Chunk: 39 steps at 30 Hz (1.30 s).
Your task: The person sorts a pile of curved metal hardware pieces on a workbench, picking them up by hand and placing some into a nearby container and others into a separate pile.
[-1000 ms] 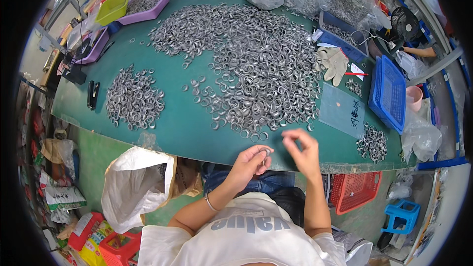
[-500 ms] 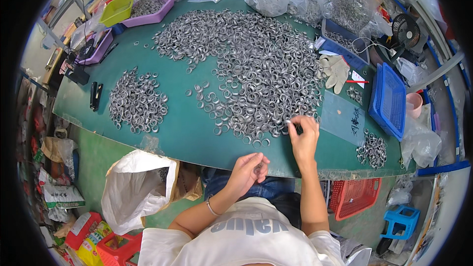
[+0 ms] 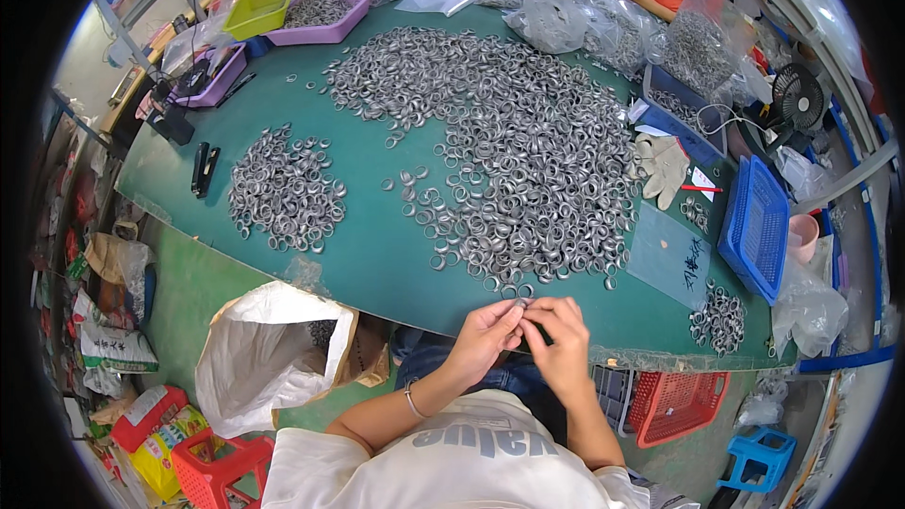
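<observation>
Right hand drawn back to left hand, fingers of both pinching one ring, one large ring heap beyond

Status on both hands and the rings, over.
Left hand, right hand together. Gray ring at fingertips. Ring pile just beyond; nothing visibly blocking.

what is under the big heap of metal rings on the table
Green tabletop shows between the loose metal rings at the left edge of the big heap. Under its dense middle, nothing can be made out: overlapping rings cover the surface there.
</observation>
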Motion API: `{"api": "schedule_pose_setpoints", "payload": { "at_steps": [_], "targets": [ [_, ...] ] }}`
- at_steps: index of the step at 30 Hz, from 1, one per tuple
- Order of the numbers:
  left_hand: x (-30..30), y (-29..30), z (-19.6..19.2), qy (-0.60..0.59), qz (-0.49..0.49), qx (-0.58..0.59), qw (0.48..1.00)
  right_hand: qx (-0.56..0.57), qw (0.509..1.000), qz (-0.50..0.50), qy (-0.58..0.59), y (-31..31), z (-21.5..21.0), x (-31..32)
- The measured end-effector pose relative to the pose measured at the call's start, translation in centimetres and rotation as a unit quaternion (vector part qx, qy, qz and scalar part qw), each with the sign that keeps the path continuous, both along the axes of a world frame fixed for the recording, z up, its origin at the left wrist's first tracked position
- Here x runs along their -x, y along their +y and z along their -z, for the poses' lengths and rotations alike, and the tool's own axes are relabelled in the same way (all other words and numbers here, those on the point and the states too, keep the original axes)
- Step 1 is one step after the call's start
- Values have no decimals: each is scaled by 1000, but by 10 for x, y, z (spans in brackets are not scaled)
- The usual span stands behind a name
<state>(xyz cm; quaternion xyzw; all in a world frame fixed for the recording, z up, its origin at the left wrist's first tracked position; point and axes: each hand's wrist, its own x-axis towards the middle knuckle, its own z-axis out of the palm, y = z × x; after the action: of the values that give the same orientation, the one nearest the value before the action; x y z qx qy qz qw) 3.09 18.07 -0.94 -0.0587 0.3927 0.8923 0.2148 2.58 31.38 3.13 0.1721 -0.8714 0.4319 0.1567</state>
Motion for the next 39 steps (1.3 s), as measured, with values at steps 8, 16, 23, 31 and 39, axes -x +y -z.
{"api": "schedule_pose_setpoints", "payload": {
  "at_steps": [8, 16, 23, 31, 39],
  "targets": [
    [-7, -5, -12, -2, 14, 28, 1000, -115, 989, 90, 26, 2, 25, 59],
    [-12, -8, -9, 14, -66, 59, 996, -65, 987, 140, 43, 10, 43, 58],
    [-12, -8, 1, -33, -17, -82, 996, 234, 953, 171, -85, 25, 43, 48],
    [-9, -2, 3, -38, 22, -75, 996, 209, 977, 28, 31, -5, 22, 9],
    [-4, -10, -2, -13, 15, -73, 997, 158, 984, -75, 22, 5, 15, 8]
  ]
}}
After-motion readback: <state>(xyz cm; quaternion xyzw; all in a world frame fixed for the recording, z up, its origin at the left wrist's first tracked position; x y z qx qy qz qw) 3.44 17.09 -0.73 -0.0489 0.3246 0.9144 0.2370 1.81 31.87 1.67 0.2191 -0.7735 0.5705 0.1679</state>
